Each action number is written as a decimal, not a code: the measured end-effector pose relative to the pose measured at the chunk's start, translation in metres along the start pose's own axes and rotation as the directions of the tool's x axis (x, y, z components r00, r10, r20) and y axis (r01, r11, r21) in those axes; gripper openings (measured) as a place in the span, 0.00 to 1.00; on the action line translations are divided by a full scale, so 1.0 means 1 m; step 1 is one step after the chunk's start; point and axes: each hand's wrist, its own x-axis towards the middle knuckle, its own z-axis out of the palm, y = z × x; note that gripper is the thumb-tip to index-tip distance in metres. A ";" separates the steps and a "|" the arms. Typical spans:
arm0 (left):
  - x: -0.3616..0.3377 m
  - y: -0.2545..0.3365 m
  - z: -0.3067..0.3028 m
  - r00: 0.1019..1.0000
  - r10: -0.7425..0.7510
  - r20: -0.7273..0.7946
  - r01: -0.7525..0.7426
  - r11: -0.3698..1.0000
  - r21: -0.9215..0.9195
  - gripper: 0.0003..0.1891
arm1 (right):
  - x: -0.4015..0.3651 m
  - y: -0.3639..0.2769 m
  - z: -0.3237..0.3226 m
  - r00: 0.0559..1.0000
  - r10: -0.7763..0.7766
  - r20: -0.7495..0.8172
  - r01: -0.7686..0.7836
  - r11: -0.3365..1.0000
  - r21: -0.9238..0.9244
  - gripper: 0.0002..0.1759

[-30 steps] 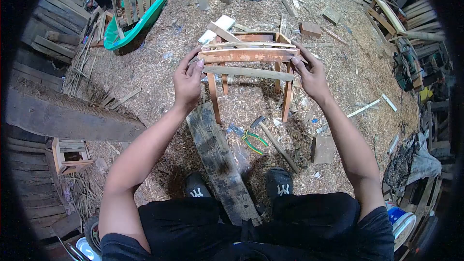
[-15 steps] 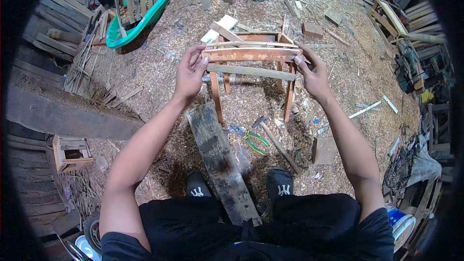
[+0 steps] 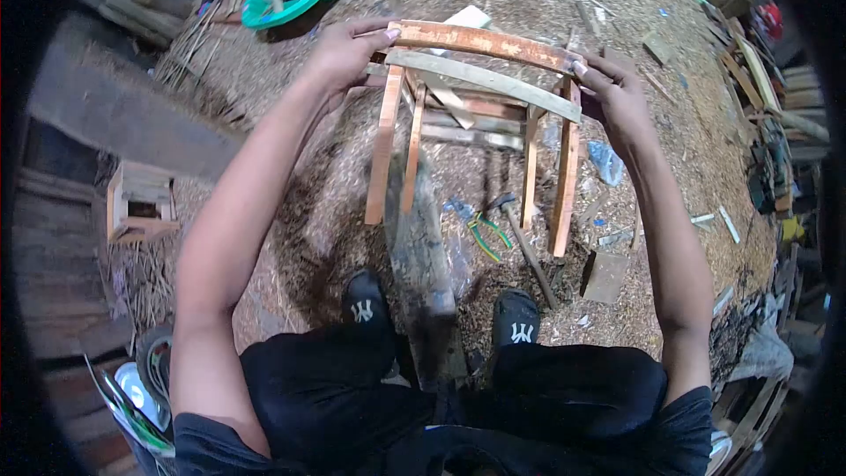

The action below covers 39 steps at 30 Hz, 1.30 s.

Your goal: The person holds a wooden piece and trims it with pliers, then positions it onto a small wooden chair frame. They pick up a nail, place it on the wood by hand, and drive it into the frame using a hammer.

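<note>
My left hand and my right hand grip opposite top corners of a small wooden stool frame. Both thumbs press on its curved reddish-brown top rail, with the other fingers partly hidden behind the corners. Just under that rail runs a pale curved crosspiece. The legs hang downward and the frame looks raised off the ground. Below it, pliers with green-and-yellow handles and a hammer lie on the shavings, close to a thick dark plank.
A green tub with wooden slats stands at the upper left. Wood blocks, such as one on the right, and offcuts litter the ground. A heavy beam crosses the left side. My feet flank the plank.
Both hands have lifted the stool frame and brought it closer, with its top tilted. The right side now sits lower than the left. The camera view has shifted too.
</note>
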 end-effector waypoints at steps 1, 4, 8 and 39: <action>-0.011 0.001 -0.007 0.999 -0.050 -0.016 0.050 0.999 0.005 0.22 | 0.001 0.004 0.003 1.000 0.007 0.025 -0.007 1.000 0.003 0.21; -0.045 -0.016 -0.029 0.992 -0.125 -0.018 0.124 0.992 -0.035 0.21 | -0.009 0.011 0.022 0.968 0.111 0.226 -0.112 0.994 -0.007 0.20; -0.079 -0.056 -0.041 0.960 -0.279 0.012 0.277 0.945 -0.176 0.24 | -0.020 0.015 0.044 0.939 0.240 0.248 -0.207 0.967 -0.151 0.23; -0.123 -0.098 -0.038 0.982 -0.010 0.187 0.033 0.993 -0.117 0.22 | -0.046 0.022 0.038 0.900 0.175 0.399 -0.091 0.971 -0.221 0.22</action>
